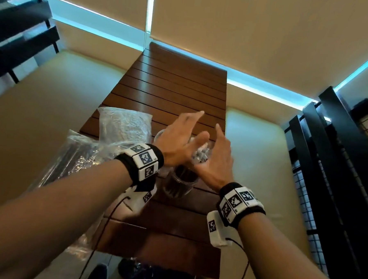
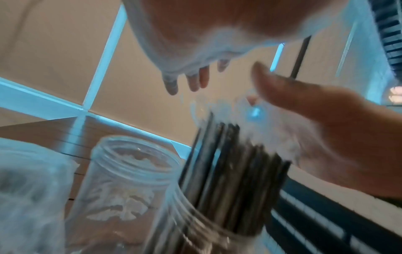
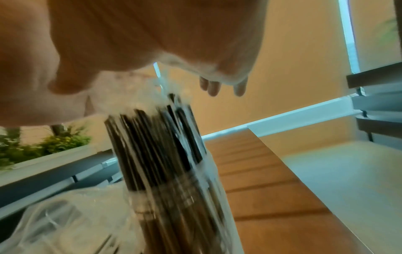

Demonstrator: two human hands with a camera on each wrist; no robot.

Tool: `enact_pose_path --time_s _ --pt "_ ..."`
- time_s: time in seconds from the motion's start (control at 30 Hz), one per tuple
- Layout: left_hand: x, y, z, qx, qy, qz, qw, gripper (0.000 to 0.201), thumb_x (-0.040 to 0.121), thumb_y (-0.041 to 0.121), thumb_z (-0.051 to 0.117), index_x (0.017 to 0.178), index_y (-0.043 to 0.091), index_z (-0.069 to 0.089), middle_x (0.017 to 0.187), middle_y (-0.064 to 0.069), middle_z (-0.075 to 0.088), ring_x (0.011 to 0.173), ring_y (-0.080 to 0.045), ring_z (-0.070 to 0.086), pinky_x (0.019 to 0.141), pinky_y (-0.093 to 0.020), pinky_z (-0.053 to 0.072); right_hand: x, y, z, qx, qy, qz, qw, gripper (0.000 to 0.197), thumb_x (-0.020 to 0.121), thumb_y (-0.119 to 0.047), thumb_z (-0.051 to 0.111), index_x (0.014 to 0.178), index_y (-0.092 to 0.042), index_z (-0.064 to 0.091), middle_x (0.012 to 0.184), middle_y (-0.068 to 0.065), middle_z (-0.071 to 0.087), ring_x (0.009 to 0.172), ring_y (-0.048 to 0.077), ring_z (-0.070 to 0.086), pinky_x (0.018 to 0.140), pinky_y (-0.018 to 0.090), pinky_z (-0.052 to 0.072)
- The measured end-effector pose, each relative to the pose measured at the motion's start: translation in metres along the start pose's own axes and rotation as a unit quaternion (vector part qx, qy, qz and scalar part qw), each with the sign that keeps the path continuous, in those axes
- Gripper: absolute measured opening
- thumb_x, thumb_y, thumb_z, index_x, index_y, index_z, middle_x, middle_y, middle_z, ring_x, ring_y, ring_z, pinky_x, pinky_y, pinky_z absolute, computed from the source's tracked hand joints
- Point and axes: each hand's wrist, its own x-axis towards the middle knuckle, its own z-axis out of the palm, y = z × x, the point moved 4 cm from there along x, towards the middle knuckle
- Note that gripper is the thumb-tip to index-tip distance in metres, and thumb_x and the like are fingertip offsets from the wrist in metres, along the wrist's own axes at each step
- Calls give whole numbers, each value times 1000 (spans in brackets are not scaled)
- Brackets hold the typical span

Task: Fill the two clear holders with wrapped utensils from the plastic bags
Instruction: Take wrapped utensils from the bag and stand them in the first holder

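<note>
The person is leaning over a slatted wooden table (image 1: 173, 83), both hands raised above a clear holder (image 1: 179, 185) that is standing upright on it. A bundle of wrapped utensils (image 1: 200, 156), dark sticks in clear film, is sitting in that holder with the tops poking out above the rim. The left hand (image 1: 179, 139) is hovering on one side of the bundle with its fingers (image 2: 191, 80) stretched out straight and spread, gripping nothing. The right hand (image 1: 217, 160) is flanking the other side, fingers likewise straight and loose; whether its palm is brushing the wrapper tops is hard to tell through the blur. A second clear holder (image 2: 130, 180) is standing just beside the first, on the left hand's side, with only whitish marks showing on its wall in the left wrist view. Two crinkled plastic bags are lying at the table's left side: one (image 1: 124, 123) beyond the holders, the other (image 1: 71, 154) nearer, overhanging the edge. Both are showing dark contents through the plastic.
</note>
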Motion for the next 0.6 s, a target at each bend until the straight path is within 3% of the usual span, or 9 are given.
enact_pose_path --time_s 0.07,0.13,0.2,0.27,0.33,0.4,0.47,0.53,0.6 --pt "-4 -17 -31 -58 93 -32 993 57 96 52 33 143 20 35 139 -3 41 124 -17 45 105 -42 40 8 -25 -17 -34 75 -17 996 96 69 -84 51 144 -27 34 147 2 34 134 20 35 112 47 29" --pt "-10 -45 -57 -42 145 -92 984 47 86 28 48 131 17 46 124 0 49 111 -17 51 98 -44 47 14 -52 -23 -60 157 -49 984 56 81 -66 54 121 -26 55 129 0 48 120 19 44 103 45 37" --pt "-22 -83 -70 67 80 -181 978 63 75 21 61 135 20 40 129 -3 46 117 -25 50 98 -48 46 19 -84 -16 -64 184 -112 974 24 86 -44 56 98 -24 61 105 -4 56 98 16 50 86 38 44" --pt "-42 -119 -72 244 -68 -253 934 90 70 32 68 147 28 22 147 -8 29 133 -32 38 104 -51 40 19 -114 8 -51 102 -170 979 13 87 -32 55 85 -21 61 88 -5 59 80 14 53 72 33 47" --pt "-63 -145 -69 320 -147 -284 892 104 67 44 72 150 32 9 154 -9 13 140 -36 26 108 -55 34 15 -132 43 -58 -53 -186 979 14 88 -25 54 82 -18 64 80 -4 62 71 15 56 66 33 52" --pt "-79 -166 -66 301 -143 -315 889 99 72 45 72 150 30 14 150 -16 16 134 -42 34 106 -54 38 9 -139 83 -100 -224 -166 955 16 88 -20 54 85 -13 69 82 3 67 71 20 62 69 36 57" --pt "-88 -178 -68 254 -102 -345 898 75 84 34 65 148 26 27 144 -20 27 123 -43 45 101 -52 44 0 -137 119 -147 -345 -136 917 14 85 -17 55 86 -7 66 89 11 67 76 27 61 72 35 55" --pt "-93 -181 -70 210 -69 -332 917 51 90 23 53 140 24 45 138 -20 40 119 -41 50 99 -49 46 -7 -133 147 -174 -375 -117 903 10 85 -14 54 84 -8 61 91 15 63 80 31 59 72 35 52" --pt "-92 -176 -73 171 -31 -288 942 39 92 19 52 130 24 57 126 -16 56 112 -37 57 94 -45 50 -7 -130 169 -174 -357 -99 912 17 87 -19 55 93 -8 66 99 14 66 90 34 64 77 39 56"
